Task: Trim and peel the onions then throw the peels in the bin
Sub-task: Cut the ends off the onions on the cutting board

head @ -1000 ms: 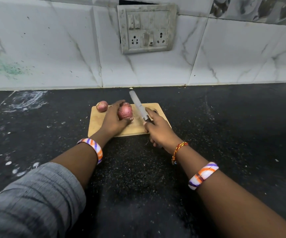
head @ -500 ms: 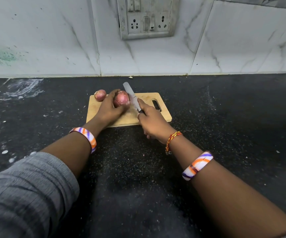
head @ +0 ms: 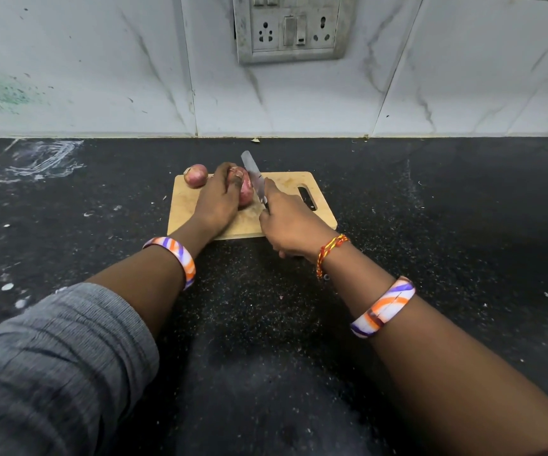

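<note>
Red onion in hand: I see the red onion [head: 245, 192] just above frame centre, lying on the wooden cutting board [head: 302, 210], pinned there so it will not roll under the blade, I judge.
Left hand: my left hand [head: 217, 200] is curled over the onion's left side, fingers bent and gripping it against the board.
Knife: the knife [head: 253, 174] has its blade against the onion's right end, tip pointing up-frame; I read this as lining up to trim that end.
Right hand: my right hand [head: 285, 225] is closed round the knife handle, which it hides, with a finger lying along the blade's back.
Second onion: another red onion [head: 195, 175] waits unpeeled at the board's upper left corner, apart from the hands.
Surroundings: black countertop [head: 447, 225] under the board; no bin in view.
</note>
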The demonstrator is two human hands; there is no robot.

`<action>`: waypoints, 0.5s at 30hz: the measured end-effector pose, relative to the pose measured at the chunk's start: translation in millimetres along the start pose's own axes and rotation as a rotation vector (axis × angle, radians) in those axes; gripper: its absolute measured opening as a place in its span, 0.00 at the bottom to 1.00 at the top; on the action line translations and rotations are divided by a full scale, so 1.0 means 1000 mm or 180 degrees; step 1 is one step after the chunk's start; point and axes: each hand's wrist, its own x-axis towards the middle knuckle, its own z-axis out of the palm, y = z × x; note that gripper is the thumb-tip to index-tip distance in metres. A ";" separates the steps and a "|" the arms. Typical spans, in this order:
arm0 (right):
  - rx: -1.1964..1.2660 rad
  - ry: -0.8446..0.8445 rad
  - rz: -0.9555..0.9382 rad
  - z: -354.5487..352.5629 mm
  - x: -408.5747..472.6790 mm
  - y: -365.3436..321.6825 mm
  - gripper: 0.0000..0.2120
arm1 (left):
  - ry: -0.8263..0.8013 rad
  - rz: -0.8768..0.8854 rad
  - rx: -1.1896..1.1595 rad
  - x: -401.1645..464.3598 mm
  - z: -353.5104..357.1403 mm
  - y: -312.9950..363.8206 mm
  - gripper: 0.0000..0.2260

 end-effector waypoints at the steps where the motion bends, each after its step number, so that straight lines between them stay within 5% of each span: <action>1: -0.0096 -0.0004 -0.0028 0.000 0.000 -0.001 0.26 | -0.0001 0.0010 0.0022 0.000 0.000 0.000 0.17; 8: -0.0730 0.0075 -0.0002 0.007 0.004 -0.005 0.30 | 0.0025 0.0162 0.0201 -0.001 -0.001 -0.001 0.16; 15: 0.0289 -0.0212 0.0073 -0.020 -0.013 0.000 0.23 | -0.0085 0.0111 0.0242 0.001 -0.002 0.001 0.16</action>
